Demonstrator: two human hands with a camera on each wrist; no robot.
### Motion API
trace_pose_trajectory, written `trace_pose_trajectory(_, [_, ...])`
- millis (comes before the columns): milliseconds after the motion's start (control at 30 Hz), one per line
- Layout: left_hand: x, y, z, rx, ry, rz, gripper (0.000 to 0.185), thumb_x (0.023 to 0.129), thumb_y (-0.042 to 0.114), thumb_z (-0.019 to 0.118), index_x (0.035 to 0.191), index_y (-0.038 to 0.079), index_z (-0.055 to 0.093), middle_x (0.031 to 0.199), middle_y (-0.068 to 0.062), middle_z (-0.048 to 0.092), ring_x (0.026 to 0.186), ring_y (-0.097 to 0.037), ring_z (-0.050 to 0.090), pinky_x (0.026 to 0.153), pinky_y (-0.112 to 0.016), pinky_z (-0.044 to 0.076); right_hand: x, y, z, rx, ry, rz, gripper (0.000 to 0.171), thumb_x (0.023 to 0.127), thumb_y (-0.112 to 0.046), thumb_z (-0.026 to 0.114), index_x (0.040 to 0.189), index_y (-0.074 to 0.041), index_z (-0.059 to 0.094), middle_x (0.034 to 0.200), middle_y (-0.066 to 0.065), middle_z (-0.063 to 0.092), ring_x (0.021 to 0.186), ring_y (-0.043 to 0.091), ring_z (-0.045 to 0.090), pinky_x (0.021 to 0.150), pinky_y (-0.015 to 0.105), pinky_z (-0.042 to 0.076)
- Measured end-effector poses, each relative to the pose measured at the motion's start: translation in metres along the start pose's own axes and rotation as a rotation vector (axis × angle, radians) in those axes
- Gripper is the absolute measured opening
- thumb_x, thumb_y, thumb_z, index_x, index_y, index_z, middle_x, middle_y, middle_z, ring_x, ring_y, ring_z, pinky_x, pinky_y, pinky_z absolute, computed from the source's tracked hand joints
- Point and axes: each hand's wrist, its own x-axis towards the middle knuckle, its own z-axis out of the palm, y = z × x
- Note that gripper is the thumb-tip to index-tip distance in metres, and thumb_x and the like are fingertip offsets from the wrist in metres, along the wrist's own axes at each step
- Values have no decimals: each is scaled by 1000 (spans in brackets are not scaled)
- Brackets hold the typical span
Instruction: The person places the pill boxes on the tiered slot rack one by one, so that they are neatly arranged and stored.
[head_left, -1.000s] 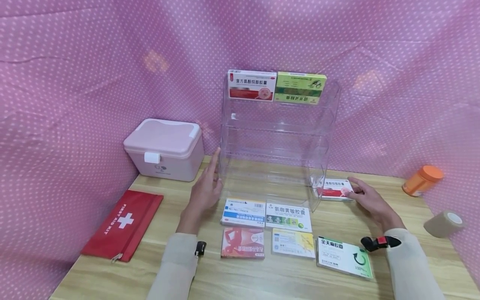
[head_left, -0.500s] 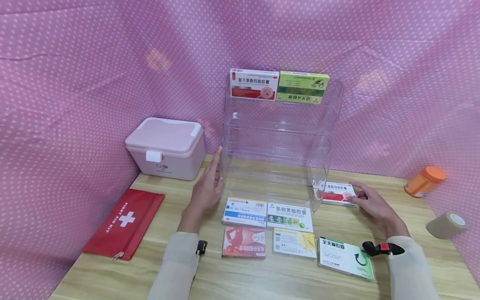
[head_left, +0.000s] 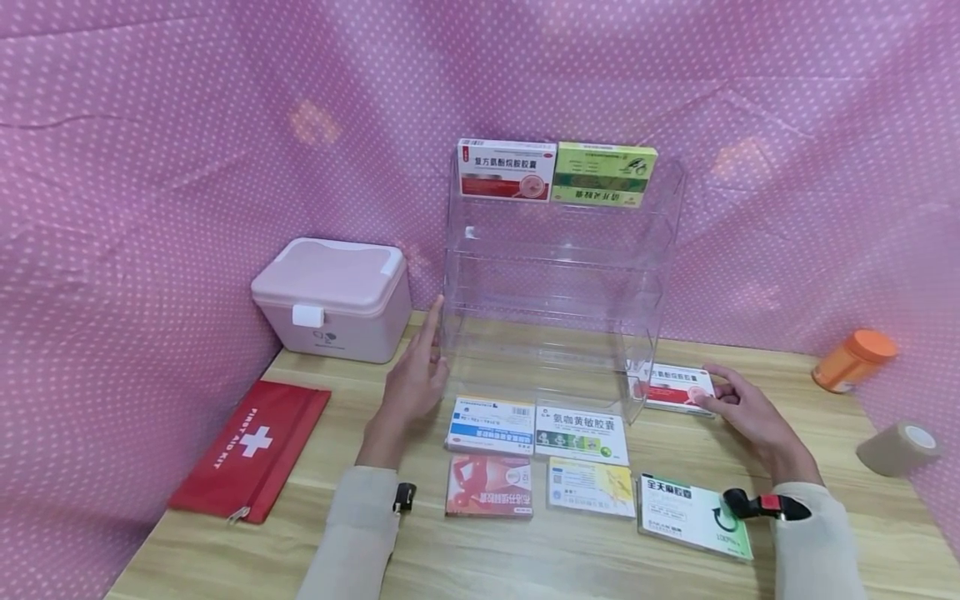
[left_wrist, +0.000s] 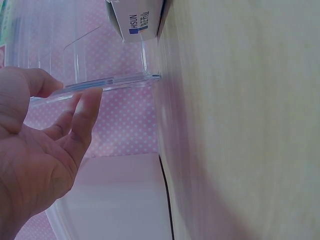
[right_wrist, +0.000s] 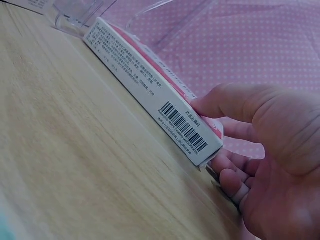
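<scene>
My left hand [head_left: 415,375] pinches the left side panel of a clear stepped display rack [head_left: 558,258], thumb on one face and fingers on the other in the left wrist view. Two medicine boxes stand side by side on its top tier, a white-and-red one [head_left: 506,171] and a green one [head_left: 603,175]. Beside the rack's lower right corner, my right hand [head_left: 757,417] grips the right end of another white-and-red medicine box [right_wrist: 145,90]. Its thumb [right_wrist: 225,102] lies on the printed face, fingers round the end. The rack's side panel overlaps the box's left end in the head view.
Several medicine boxes lie in front of the rack: blue-white [head_left: 491,425], green-white [head_left: 581,433], red [head_left: 490,486], yellow [head_left: 591,486], and another green-white box [head_left: 693,515]. A pink case [head_left: 330,300] and red first-aid pouch [head_left: 251,450] are left; an orange bottle [head_left: 855,360] and beige roll [head_left: 896,450] right.
The right hand and its white-and-red box have come slightly nearer to me. The left hand keeps its place at the rack. The head view has shifted a little.
</scene>
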Motion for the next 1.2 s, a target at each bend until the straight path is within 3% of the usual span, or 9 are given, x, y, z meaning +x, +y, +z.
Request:
trace_pose_trajectory(133, [0, 0, 0, 4, -1, 2, 113, 100, 4, 62, 162, 67, -8, 160, -13, 52, 123, -37, 69, 94, -63, 62, -1, 1, 1, -12, 15, -7, 91, 105, -52, 63, 172, -8, 20, 139, 19, 48, 116, 25, 44, 82, 22, 41])
trace_pose_trajectory(367, [0, 0, -1, 4, -12, -16, 113, 101, 5, 61, 161, 68, -10, 158, -13, 52, 123, -36, 68, 94, -61, 63, -1, 2, 2, 1, 25, 11, 93, 104, -55, 63, 173, -9, 19, 138, 21, 47, 119, 29, 43, 88, 31, 38])
trace_pose_trajectory(533, [0, 1, -2, -1, -11, -15, 111, 102, 6, 60, 161, 69, -10, 157, -14, 53, 123, -37, 68, 95, -63, 62, 0, 2, 3, 4, 32, -4, 92, 104, -54, 65, 172, -9, 21, 138, 19, 47, 117, 28, 43, 86, 27, 40])
trace_pose_trajectory(800, [0, 3, -2, 2, -11, -5, 112, 102, 6, 61, 161, 69, -11, 157, -15, 53, 122, -37, 68, 94, -62, 63, -2, 2, 4, 56, 36, -8, 91, 105, -49, 66, 172, -8, 21, 154, 30, 44, 124, 30, 45, 93, 33, 38])
trace_pose_trajectory(1200, [0, 2, 0, 2, 0, 4, 113, 101, 5, 62, 161, 68, -10, 154, -15, 55, 120, -37, 69, 92, -61, 63, -2, 7, 5, 107, 74, -18, 90, 103, -45, 70, 172, -13, 22, 158, 28, 44, 126, 24, 49, 98, 34, 38])
